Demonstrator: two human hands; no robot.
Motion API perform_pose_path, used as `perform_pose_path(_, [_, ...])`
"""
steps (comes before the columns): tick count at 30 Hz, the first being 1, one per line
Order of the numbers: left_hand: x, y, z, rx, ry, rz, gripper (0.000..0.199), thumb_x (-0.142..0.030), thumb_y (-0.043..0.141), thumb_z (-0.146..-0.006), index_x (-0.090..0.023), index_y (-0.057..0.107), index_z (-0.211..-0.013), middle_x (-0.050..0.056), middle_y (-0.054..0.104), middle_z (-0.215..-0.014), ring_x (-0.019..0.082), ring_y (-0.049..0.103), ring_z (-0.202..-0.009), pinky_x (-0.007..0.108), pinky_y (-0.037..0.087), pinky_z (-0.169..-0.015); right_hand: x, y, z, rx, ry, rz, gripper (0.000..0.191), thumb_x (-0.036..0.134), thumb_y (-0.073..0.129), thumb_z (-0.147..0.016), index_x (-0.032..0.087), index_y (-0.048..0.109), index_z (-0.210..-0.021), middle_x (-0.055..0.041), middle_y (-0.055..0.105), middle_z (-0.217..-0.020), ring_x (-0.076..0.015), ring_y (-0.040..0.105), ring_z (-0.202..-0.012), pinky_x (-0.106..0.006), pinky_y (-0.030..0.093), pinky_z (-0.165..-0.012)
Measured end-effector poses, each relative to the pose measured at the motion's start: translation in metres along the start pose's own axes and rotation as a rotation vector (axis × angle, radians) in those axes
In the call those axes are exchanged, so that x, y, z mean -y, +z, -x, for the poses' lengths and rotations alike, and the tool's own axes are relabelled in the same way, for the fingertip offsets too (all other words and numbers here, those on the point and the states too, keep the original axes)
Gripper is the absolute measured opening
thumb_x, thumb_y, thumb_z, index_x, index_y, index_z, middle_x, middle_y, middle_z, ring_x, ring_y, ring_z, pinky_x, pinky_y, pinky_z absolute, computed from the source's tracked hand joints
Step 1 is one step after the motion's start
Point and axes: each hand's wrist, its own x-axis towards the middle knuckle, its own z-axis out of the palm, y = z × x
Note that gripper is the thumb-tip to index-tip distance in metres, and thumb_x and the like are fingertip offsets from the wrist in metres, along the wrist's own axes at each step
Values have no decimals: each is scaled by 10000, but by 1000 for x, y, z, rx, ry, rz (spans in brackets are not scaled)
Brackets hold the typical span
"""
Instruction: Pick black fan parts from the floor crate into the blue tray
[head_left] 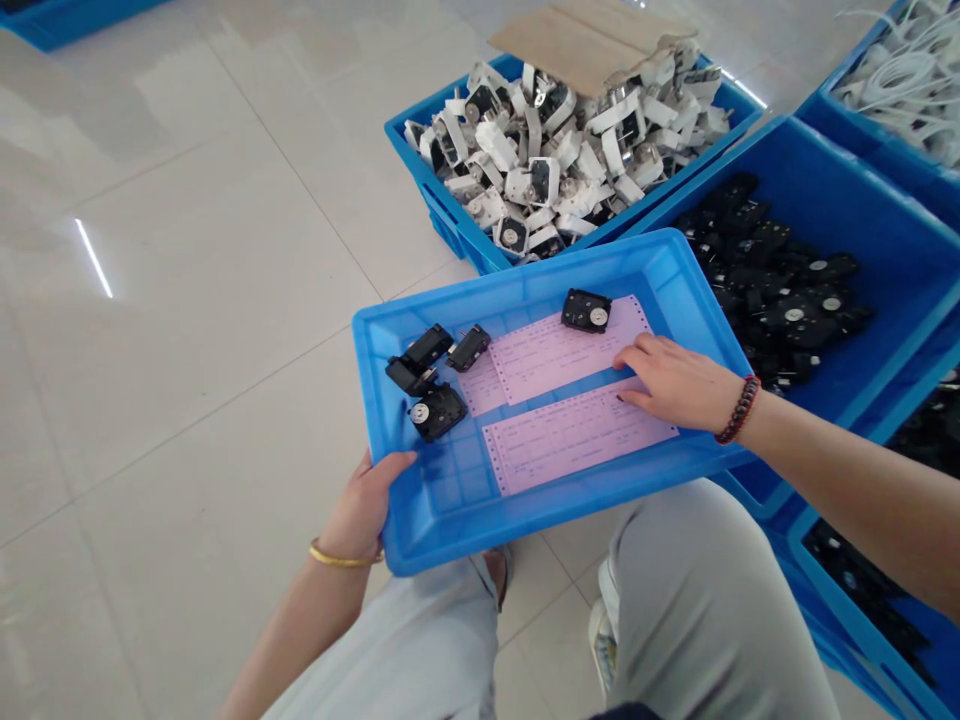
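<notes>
My left hand (365,503) grips the left rim of a shallow blue tray (450,510), its thumb over the edge. The tray is held tilted above my knees. My right hand (667,383) reaches into it, thumb and fingers apart, fingertips at the pink printed slips. One slip (577,440) lies nearer me; another slip (555,350) lies farther off and overlaps a third. A black plastic mechanism with a white gear (586,311) rests at the far slip's upper edge. Several more black mechanisms (437,412) are bunched at the tray's left end.
Behind the tray stands a blue crate (442,205) heaped with white-cased parts, a cardboard sheet (585,45) on top. To the right, a deep blue crate (885,230) holds black mechanisms. More crates, one with white cables (904,85), line the right side. Tiled floor (187,400) lies left.
</notes>
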Motion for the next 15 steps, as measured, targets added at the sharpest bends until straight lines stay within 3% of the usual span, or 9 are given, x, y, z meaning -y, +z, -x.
perform_pose_path(6, [1,0,-1,6,10,6,712,-160,687,-735,-206,545,-1431,117,796,-1010,343,775,-841,429,665,-713,-12,6,-1,-6,-27,-38,200,237,675,-857,162,650,-1041,-127,601,-1086,-329,593,-1073,-466,526,-969])
perform_pose_path(10, [0,0,-2,29,35,7,721,-165,694,-720,-224,553,-1425,109,795,-1035,339,775,-850,418,667,-697,-21,6,2,-2,-7,-94,283,245,619,-887,136,637,-1148,-142,601,-1135,-325,613,-1092,-478,507,-1030])
perform_pose_path(15, [0,1,0,56,27,26,799,-168,733,-697,-263,519,-1460,92,796,-1046,309,779,-819,401,665,-710,-24,7,6,31,67,-96,399,283,611,-880,157,581,-1257,-147,581,-1198,-301,673,-958,-473,564,-944])
